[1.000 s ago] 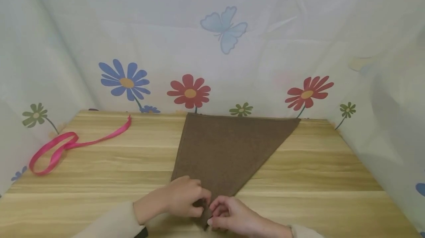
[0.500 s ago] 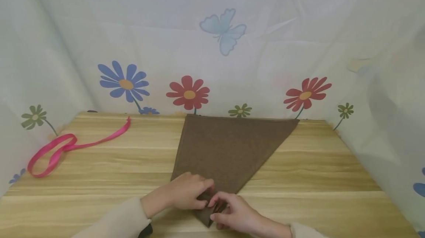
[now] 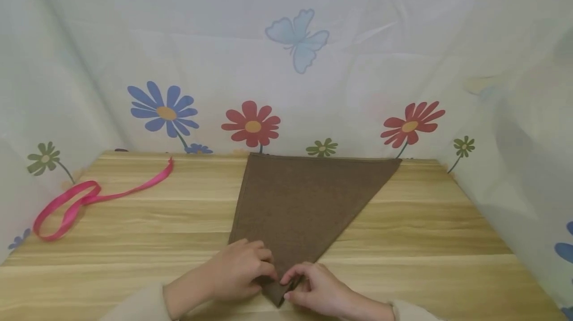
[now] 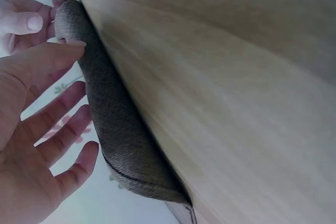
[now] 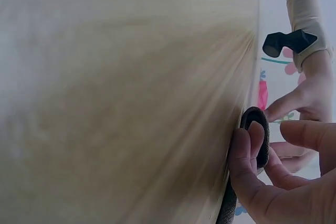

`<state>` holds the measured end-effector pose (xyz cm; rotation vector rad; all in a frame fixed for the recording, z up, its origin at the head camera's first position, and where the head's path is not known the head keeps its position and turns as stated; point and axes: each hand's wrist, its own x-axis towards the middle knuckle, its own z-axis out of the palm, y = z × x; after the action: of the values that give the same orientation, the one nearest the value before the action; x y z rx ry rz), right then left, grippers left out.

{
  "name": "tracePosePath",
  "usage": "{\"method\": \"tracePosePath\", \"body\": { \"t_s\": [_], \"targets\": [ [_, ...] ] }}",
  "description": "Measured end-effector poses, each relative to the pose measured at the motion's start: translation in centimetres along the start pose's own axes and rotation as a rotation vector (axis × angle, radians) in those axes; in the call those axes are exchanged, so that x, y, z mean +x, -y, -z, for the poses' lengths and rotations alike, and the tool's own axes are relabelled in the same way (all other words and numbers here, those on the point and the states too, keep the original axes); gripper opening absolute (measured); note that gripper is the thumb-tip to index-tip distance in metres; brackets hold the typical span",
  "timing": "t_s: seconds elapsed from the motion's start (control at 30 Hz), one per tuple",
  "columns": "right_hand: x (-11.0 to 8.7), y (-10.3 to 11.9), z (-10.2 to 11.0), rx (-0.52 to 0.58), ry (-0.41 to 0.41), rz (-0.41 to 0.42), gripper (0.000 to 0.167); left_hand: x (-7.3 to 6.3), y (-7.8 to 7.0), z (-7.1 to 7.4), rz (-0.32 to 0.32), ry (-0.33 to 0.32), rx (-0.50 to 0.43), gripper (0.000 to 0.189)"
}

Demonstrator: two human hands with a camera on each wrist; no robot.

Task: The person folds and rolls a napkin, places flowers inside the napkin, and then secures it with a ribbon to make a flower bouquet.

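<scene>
A brown cloth [image 3: 304, 201] with a stitched edge lies folded to a slanted side on the table, narrowing towards the person. At its near end the cloth is turned over into a small roll [image 4: 115, 114]. My left hand [image 3: 237, 268] holds the left side of this end, thumb [image 4: 65, 51] on the fold and the other fingers spread along its edge. On the right, my right hand [image 3: 320, 288] pinches the fold, one fingertip tucked inside the open end of the roll [image 5: 264, 145]. The hands hide part of the cloth's tip.
A looped pink ribbon [image 3: 67, 211] lies at the table's left side. The wood-grain table [image 3: 425, 231] is bordered by a white curtain [image 3: 201, 52] printed with flowers and a butterfly. A black device [image 5: 289, 43] is strapped at the left wrist.
My left hand has shifted slightly left and back from the tip, its fingers lower on the cloth. My right hand keeps its place at the fold. The ribbon lies as before.
</scene>
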<state>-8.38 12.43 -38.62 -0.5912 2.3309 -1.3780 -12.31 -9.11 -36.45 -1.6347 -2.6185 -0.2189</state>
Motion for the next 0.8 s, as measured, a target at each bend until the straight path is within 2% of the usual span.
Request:
{"method": "tracePosePath", "body": {
  "t_s": [0.17, 0.47, 0.8],
  "targets": [
    [-0.3, 0.1, 0.0, -0.006, 0.007, 0.016, 0.018, 0.0, 0.0, -0.5, -0.018, 0.019, 0.036, 0.031],
    [-0.5, 0.1, 0.0, -0.033, -0.011, 0.018, 0.021, 0.7, 0.0, -1.2, -0.067, 0.009, 0.143, 0.029],
    [-0.4, 0.0, 0.1, -0.026, -0.013, 0.006, 0.023, 1.8, 0.0, -0.5, -0.042, 0.031, 0.114, 0.028]
  ]
}}
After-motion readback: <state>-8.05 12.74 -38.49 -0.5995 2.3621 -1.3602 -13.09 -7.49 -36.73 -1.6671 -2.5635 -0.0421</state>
